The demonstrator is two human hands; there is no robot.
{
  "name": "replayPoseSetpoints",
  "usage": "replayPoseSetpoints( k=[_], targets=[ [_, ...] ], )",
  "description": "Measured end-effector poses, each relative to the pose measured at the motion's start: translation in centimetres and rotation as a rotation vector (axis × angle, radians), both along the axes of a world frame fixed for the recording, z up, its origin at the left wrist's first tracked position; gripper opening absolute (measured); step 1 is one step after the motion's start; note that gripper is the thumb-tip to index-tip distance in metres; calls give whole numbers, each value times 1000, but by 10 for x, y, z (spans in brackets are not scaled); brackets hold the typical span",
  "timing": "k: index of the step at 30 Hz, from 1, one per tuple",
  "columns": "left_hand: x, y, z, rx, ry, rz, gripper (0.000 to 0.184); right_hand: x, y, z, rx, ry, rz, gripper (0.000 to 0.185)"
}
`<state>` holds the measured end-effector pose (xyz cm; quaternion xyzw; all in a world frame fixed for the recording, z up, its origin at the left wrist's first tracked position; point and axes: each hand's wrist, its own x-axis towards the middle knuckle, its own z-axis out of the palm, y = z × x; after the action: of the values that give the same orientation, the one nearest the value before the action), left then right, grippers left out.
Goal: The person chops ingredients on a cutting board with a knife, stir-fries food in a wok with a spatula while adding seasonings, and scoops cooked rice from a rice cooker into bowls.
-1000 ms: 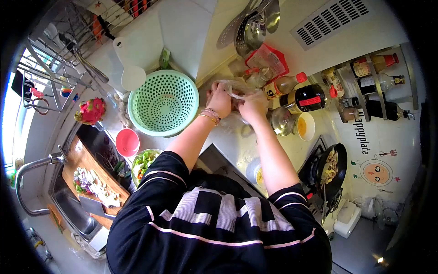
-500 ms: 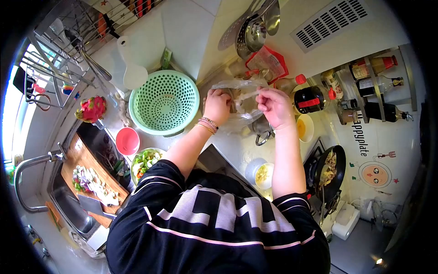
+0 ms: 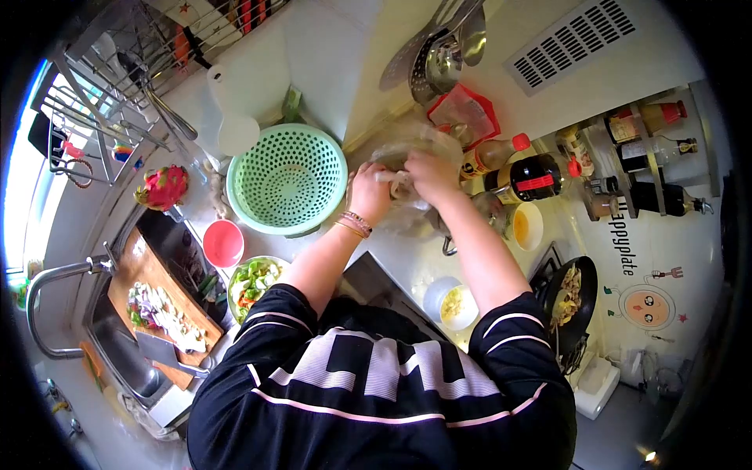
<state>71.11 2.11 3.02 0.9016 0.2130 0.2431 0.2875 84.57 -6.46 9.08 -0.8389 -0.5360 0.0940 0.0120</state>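
Plastic bag (image 3: 423, 141) over the surface (image 3: 403, 254), between and just beyond the left grip (image 3: 370, 188) and right grip (image 3: 431, 178). Green colander (image 3: 258, 188) just left of left grip. Frying pan (image 3: 589, 301) with food (image 3: 569, 298), well right of right grip. Both grips closed on bunched film; exact finger contact partly hidden. Pink bowl (image 3: 223, 244) farther left of left grip, nearer the body. Progress: bag looks gathered, no knot visible. Contents unclear, so can't tell what's left.
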Motion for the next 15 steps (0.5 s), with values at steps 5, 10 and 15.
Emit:
replayPoseSetpoints(
  k=[5,10,15],
  targets=[
    [0,-5,-10,-121,-34,100,14,19,-9,-2,-65,36,-280,21],
    [0,-10,-3,-167,-188,63,14,0,-15,-5,102,204,-182,21],
    [2,-11,15,-137,-155,114,23,-3,-12,7,75,273,-260,19]
  ],
)
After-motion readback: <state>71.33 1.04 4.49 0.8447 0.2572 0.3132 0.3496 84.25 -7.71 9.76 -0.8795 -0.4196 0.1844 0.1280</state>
